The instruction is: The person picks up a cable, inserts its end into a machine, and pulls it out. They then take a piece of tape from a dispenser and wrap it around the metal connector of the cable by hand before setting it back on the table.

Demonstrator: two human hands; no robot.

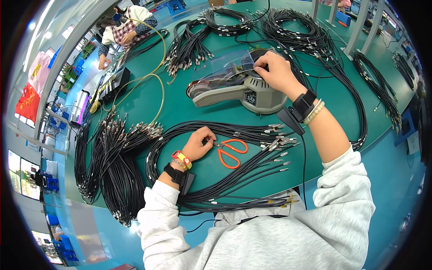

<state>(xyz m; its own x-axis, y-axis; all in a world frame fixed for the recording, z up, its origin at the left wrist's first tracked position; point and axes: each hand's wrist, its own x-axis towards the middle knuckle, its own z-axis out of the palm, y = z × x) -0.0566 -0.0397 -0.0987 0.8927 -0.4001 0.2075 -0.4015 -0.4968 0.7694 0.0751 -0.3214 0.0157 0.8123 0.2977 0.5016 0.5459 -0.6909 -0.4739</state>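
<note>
My right hand (275,72) is raised over a grey benchtop machine (264,100) that looks like a tape dispenser, with a round base, an extended arm and a clear bluish cover (227,64). Its thumb and fingers are pinched together at the cover's right end; what they hold is too small to make out. My left hand (197,144) lies on the green table with fingers curled, beside looped black cables (153,155). Whether anything is inside those fingers is hidden. Touching or close to its fingertips are the tips of orange-handled scissors (231,152).
A thick bundle of black cables with metal ends (118,157) sits at the left. More coiled cables (288,27) cover the far side. Metal posts (357,31) rise at the right back. Across the table, a person in a checked apron (123,33) works beside a black box (116,85).
</note>
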